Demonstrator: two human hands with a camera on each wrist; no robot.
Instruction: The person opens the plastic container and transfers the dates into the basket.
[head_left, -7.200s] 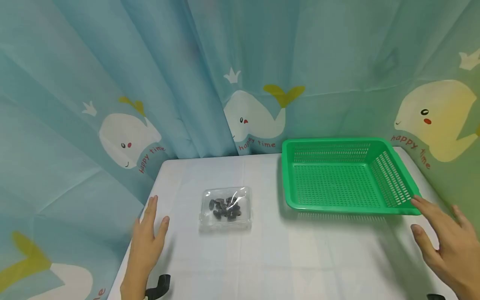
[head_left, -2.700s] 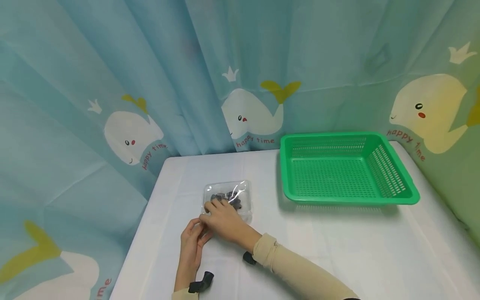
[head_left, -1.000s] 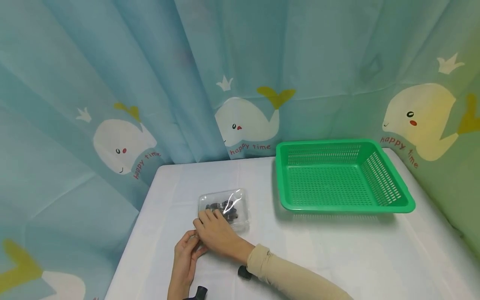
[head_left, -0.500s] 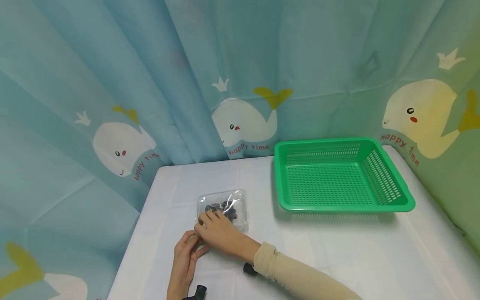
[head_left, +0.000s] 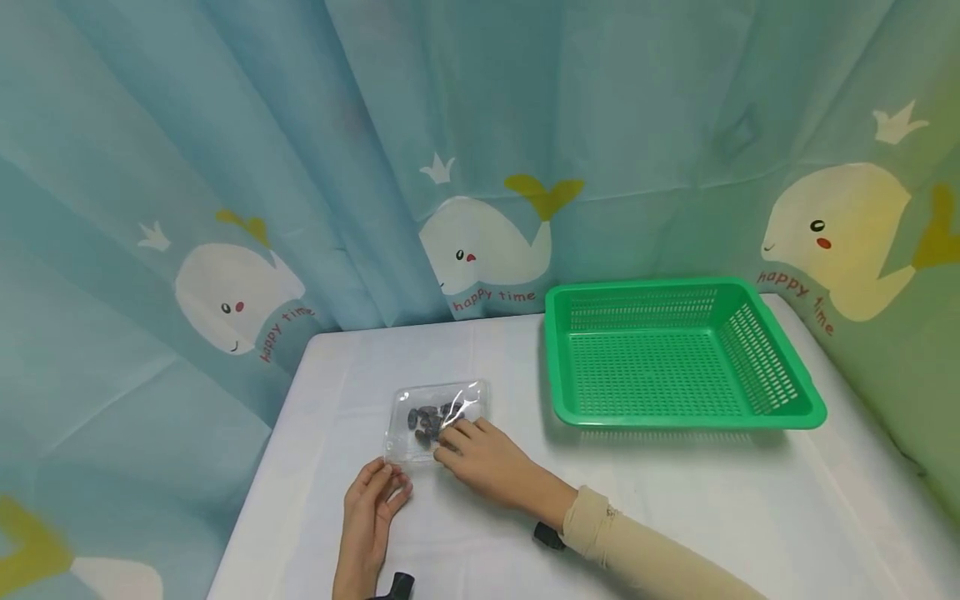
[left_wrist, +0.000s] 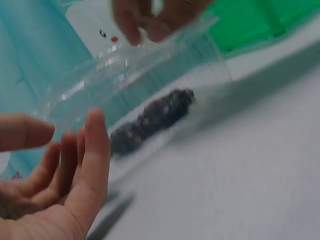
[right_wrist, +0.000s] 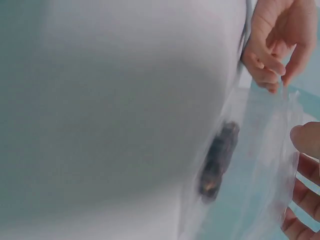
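Clear box (head_left: pixel 403 446) on bench (head_left: pixel 465 550).
Left grip (head_left: pixel 369 506) seen parted, nothing held; right grip (head_left: pixel 487 462) curled at box edge, hold undetermined.

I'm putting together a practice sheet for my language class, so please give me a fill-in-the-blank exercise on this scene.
1. The plastic basket is colored ____.
2. In the head view, the clear box stands to the ____ of the basket.
3. The person's left hand is farther from the basket than the ____ one.
4. The curtain repeats the printed words "happy ____."

Missing words: green; left; right; time.
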